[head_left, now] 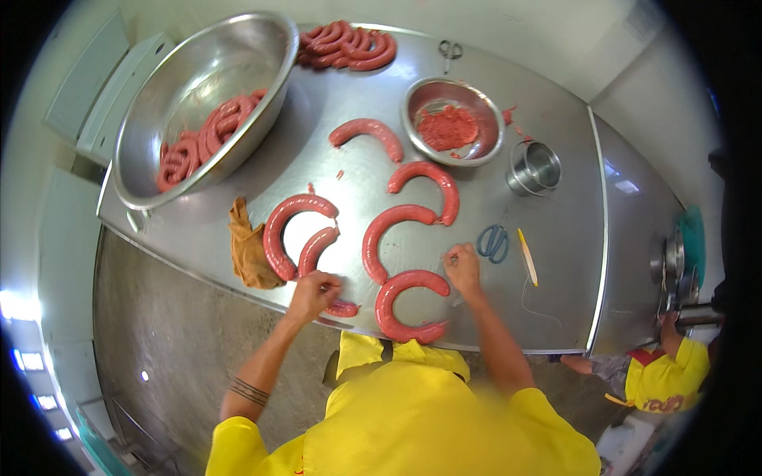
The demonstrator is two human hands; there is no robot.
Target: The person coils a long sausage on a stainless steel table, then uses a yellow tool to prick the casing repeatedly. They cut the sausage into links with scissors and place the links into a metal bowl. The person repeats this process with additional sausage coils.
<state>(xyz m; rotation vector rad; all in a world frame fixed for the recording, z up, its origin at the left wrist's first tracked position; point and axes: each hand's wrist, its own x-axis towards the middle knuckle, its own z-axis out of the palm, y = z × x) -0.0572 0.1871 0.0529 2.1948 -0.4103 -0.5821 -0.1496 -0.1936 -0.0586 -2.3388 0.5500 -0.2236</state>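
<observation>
My left hand (316, 295) is at the table's near edge, fingers curled together beside a short sausage end (343, 309); what lies in its pinch is hidden. A large curved sausage (278, 230) and a smaller sausage (316, 250) lie just beyond it. My right hand (463, 268) has its fingertips pressed together, right of the middle sausages; I cannot make out anything in them. Nearest to it are a curved sausage (383, 238) and another C-shaped sausage (397, 297). Blue-handled scissors (494, 243) and a yellow stick (527, 258) with thin string trailing from it lie to its right.
A big steel basin (274, 99) with sausages stands far left, a sausage pile (349, 47) beside it. Further back are a bowl (494, 135) of ground meat, a steel pot (533, 168) and dark scissors (450, 52). A brown cloth (252, 246) lies left. Another person (667, 373) works at right.
</observation>
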